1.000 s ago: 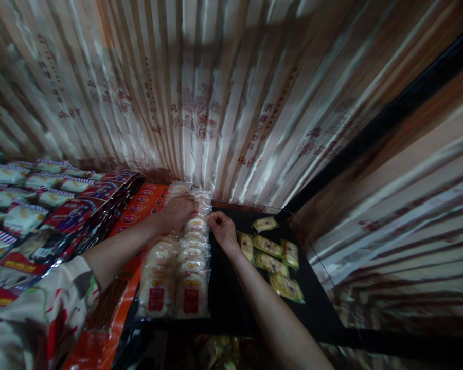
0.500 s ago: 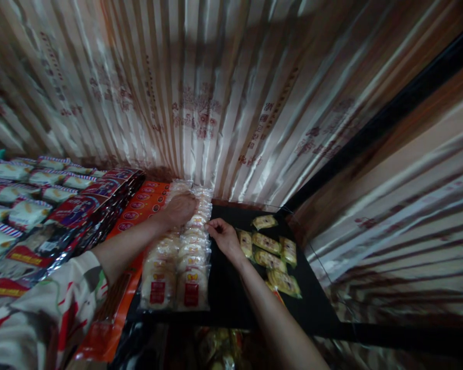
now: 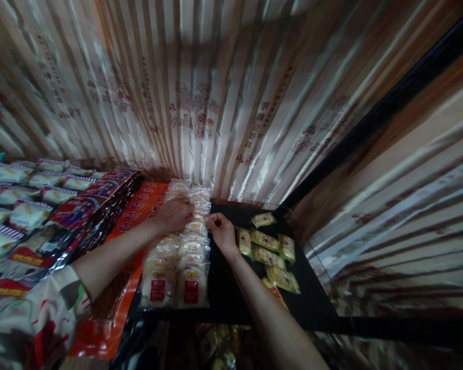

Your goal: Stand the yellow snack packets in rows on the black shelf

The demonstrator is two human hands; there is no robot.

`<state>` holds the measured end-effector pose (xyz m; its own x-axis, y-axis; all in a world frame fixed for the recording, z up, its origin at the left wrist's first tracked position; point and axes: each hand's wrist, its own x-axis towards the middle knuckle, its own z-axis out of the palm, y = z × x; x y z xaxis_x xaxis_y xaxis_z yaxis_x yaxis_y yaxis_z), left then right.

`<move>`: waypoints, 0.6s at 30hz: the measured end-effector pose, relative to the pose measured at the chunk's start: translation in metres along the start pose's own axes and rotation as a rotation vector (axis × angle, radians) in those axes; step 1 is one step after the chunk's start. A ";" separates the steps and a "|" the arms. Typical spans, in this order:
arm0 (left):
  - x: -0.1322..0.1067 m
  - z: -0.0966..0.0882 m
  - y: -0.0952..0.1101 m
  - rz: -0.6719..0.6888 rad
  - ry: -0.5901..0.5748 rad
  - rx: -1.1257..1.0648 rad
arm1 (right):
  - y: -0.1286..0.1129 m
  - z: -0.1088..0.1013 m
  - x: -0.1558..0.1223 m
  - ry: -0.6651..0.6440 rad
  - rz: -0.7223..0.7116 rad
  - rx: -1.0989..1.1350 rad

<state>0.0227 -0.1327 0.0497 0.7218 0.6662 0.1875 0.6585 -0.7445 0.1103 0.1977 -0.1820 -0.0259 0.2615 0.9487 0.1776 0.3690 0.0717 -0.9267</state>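
Two overlapping rows of clear packets, the left row and the right row, run away from me. Each packet holds round, pale, flat pieces that look like biscuits or rice crackers, with a red label. My left hand reaches over the left row, its fingers curled at the left edge of a packet in the right row. At the opposite edge of that row, my right hand is closed, thumb and forefinger pinching the packet's rim. The left fingertips are partly hidden.
Several yellow wrapped cakes lie on the black shelf at right. Left of the rows are orange bags, dark red packs and white striped packets. A pleated printed curtain hangs behind; a black post slants at right.
My left hand has drawn back slightly towards me and left along the rows. The right hand stays at the row's right edge. The view has shifted a little.
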 end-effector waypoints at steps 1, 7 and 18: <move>-0.001 -0.001 0.000 -0.008 -0.015 -0.002 | 0.000 0.001 0.000 -0.001 0.003 0.008; 0.003 0.000 0.006 -0.030 -0.028 0.077 | -0.002 -0.002 -0.004 -0.022 0.022 0.066; 0.003 -0.002 0.011 -0.010 -0.017 0.113 | -0.006 -0.017 -0.032 -0.170 0.038 0.125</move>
<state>0.0311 -0.1388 0.0534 0.7178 0.6750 0.1706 0.6849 -0.7286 0.0011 0.2029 -0.2178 -0.0206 0.1153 0.9890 0.0932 0.2451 0.0626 -0.9675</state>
